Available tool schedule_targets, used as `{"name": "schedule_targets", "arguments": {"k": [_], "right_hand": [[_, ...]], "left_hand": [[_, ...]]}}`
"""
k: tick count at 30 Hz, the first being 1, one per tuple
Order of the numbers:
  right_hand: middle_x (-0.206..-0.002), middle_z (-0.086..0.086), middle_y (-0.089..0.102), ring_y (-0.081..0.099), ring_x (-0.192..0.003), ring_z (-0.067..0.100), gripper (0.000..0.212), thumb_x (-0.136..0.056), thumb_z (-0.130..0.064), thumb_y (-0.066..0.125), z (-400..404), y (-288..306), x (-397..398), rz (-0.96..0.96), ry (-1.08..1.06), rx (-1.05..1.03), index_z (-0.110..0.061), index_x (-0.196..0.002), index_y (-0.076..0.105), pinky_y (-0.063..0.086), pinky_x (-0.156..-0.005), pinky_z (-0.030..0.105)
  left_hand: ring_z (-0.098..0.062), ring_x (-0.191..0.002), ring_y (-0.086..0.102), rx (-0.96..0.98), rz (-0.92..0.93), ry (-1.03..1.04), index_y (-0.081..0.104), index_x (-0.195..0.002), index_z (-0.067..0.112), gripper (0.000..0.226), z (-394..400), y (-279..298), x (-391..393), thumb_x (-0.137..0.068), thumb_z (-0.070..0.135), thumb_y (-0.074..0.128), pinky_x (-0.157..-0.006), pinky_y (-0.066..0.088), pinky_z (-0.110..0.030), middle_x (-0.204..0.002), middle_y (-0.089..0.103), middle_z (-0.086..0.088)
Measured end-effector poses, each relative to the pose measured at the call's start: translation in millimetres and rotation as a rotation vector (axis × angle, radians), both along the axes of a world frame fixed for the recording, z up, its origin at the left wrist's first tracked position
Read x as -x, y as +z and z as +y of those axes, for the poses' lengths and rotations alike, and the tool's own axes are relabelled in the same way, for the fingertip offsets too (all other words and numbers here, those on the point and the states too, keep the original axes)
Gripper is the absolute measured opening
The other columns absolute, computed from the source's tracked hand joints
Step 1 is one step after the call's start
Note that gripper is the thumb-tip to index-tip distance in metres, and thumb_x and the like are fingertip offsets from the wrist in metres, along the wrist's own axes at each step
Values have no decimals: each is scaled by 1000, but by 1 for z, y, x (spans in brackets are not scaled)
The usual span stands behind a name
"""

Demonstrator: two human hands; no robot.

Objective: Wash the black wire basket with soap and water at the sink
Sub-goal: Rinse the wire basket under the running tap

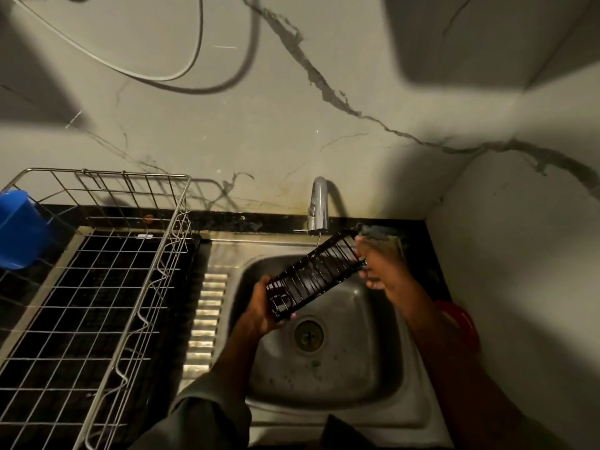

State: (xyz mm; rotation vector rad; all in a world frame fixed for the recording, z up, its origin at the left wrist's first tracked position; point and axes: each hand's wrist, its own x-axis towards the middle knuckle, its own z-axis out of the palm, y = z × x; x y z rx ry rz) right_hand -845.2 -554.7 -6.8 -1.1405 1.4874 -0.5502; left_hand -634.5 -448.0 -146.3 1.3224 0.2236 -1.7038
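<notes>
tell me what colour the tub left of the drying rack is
Blue tub, clearest in the head view.

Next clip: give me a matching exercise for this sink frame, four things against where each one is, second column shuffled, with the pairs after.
Things:
1. black wire basket
2. blue cup
3. tap
4. drain

Places:
A. at the back edge of the sink, against the wall
B. at the bottom of the basin
C. gripped at its ends by the left hand and right hand, over the basin
D. in the metal dish rack, far left

Pairs: 1-C, 2-D, 3-A, 4-B
</notes>
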Motion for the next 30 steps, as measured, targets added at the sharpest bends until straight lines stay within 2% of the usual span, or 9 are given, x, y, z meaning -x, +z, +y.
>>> {"name": "schedule_targets", "arguments": {"k": [3, 5, 8, 11, 13, 15, 20, 26, 30], "right_hand": [[-85, -4, 66, 55, -64, 13, 28, -96, -55, 59, 2, 1, -3, 58, 127, 91, -28, -92, 67, 41, -56, 24], [-92, -7, 63, 60, -77, 14, 34, -91, -61, 61, 2, 0, 0, 159, 228, 150, -31, -105, 66, 48, -58, 25], [-128, -11, 61, 58, -119, 17, 77, -69, -87, 60, 0, 0, 7, 343, 334, 268, -37, -128, 63, 54, -96, 41], [-147, 7, 48, 44, -136, 28, 86, -66, -96, 49, -2, 0, 10, 627, 389, 404, -36, -125, 65, 43, -109, 52], [-135, 6, 53, 49, -126, 24, 79, -65, -99, 47, -1, 5, 6, 709, 393, 489, -35, -105, 69, 47, -101, 46], [-90, -1, 63, 58, -84, 12, 60, -72, -86, 59, 5, 10, -3, 620, 405, 524, -26, -75, 60, 45, -72, 27], [-56, -5, 57, 52, -50, 14, 54, -77, -69, 70, 6, -4, -23, 402, 311, 491, -18, -65, 59, 32, -49, 23], [-59, -6, 56, 50, -57, 8, 41, -93, -48, 66, -1, -4, -10, 296, 187, 451, -12, -74, 69, 35, -47, 12], [-72, -1, 69, 62, -67, 12, 36, -94, -48, 65, -5, -1, -16, 292, 225, 418, -15, -81, 74, 39, -57, 21]], "left_hand": [[-33, -71, 60, -6, 78, -5, 70, -96, 8, 75, -2, -4, -4, -94, 76, 38, -49, 56, -36, -83, 68, -15], [-36, -76, 61, -58, 70, -36, 67, -106, 2, 87, -2, -13, -8, -91, 83, 38, -54, 58, -41, -92, 66, -19], [-37, -83, 61, -115, 68, -91, 62, -121, -3, 95, -4, -17, -9, -90, 83, 38, -71, 58, -47, -108, 64, -23], [-43, -102, 66, -160, 50, -181, 63, -127, -9, 109, -6, -20, -6, -88, 89, 34, -77, 57, -46, -119, 69, -30], [-46, -93, 74, -178, 5, -239, 62, -133, -9, 120, -5, -25, -4, -84, 95, 29, -63, 61, -42, -117, 71, -34], [-45, -75, 76, -158, 20, -204, 56, -136, -9, 119, -1, -26, 1, -84, 95, 32, -46, 58, -36, -116, 71, -35], [-34, -60, 70, -50, -53, -97, 57, -137, -3, 91, 8, -26, 5, -95, 77, 44, -39, 48, -23, -122, 69, -30], [-28, -63, 62, 101, -302, 74, 65, -124, 7, 51, 5, -21, -3, -101, 52, 58, -45, 46, -26, -80, 74, -16], [-25, -82, 65, 65, -343, 104, 66, -119, 15, 43, -6, -18, -3, -101, 53, 58, -65, 48, -33, -88, 74, -12]]}}
